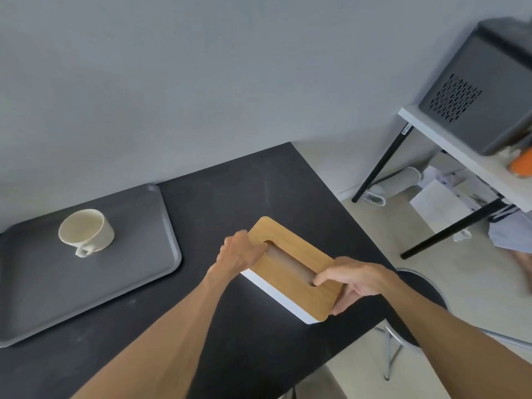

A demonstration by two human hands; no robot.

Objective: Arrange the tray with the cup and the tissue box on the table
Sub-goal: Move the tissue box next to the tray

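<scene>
Tray point(138, 286) at the table's point(230, 355) left carries the upright cup point(86, 230), and to its right we clamp our left hand point(239, 251) and right hand point(357, 280) on the tissue box point(293, 266) ends

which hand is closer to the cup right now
Left. The left hand grips the tissue box's end facing the cup; the right hand holds the far end.

No readable text anywhere. Small white sticker point(406, 129) on the black table leg point(383, 164) at far right, print too tiny to read. Papers point(437, 201) on the floor there, too blurred to read.
</scene>
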